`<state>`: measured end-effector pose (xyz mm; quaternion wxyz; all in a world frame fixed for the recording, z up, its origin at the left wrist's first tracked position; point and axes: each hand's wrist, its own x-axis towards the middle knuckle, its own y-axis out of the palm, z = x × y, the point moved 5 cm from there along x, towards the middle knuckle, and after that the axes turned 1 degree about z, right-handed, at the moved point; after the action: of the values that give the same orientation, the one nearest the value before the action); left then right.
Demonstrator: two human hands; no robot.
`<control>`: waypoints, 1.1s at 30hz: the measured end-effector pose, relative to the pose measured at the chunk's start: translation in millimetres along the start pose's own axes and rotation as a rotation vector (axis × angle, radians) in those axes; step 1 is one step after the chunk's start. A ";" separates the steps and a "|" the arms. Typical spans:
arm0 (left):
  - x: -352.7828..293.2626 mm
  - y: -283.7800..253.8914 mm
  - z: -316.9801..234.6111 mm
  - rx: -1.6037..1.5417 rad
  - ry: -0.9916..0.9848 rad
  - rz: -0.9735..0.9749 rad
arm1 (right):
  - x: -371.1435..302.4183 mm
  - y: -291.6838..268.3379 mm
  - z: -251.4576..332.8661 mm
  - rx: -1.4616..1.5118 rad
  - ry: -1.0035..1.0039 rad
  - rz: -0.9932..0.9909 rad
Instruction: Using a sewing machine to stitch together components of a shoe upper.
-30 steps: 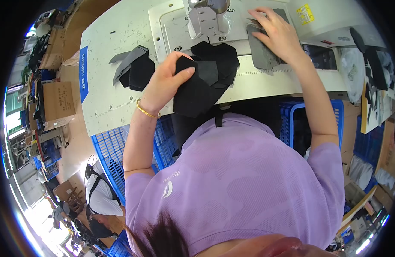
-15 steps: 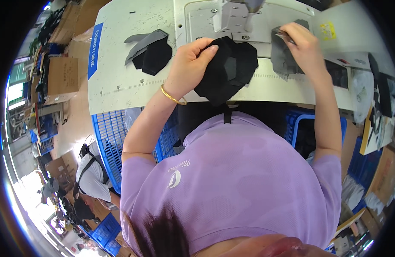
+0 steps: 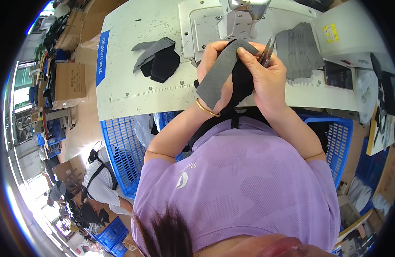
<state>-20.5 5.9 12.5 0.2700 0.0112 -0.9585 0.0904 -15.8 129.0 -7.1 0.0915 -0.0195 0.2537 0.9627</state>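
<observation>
Seen from the head view, you work at a pale table point(image 3: 120, 55) with both hands raised before the head of a sewing machine point(image 3: 241, 21). Your left hand point(image 3: 207, 62), a gold bracelet point(image 3: 207, 108) on its wrist, has its fingers curled behind the black fabric piece point(image 3: 242, 81), gripping it just above the table's near edge. A grey strip point(image 3: 223, 73) lies slantwise over the black piece and across your left palm. Your right hand point(image 3: 268, 81) pinches the strip's upper end beneath the thumb while its fingers also clasp small scissors point(image 3: 266, 53), blades pointing up and away from you.

To the right of your hands, a row of overlapping grey strips point(image 3: 297, 51) rests on the table, beside a dark phone-like device point(image 3: 338, 75). To the left lie black pieces point(image 3: 165, 66) with further grey strips point(image 3: 156, 49) on and beside them. Short thread clippings point(image 3: 158, 19) are scattered over the tabletop, and a printed scale point(image 3: 163, 87) runs along its near side. Blue plastic baskets point(image 3: 120, 150) stand below the edge on either side of you; at lower left, a co-worker in a white shirt point(image 3: 101, 180) bends forward.
</observation>
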 end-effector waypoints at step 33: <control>3.4 -6.4 -1.2 -0.355 -0.506 0.043 | -9.7 -0.9 24.5 -0.351 -0.281 0.088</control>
<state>-22.4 -0.1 16.3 0.0186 -0.0342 -0.9962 -0.0784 -5.9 140.1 14.6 0.0789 0.1103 0.0678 0.9884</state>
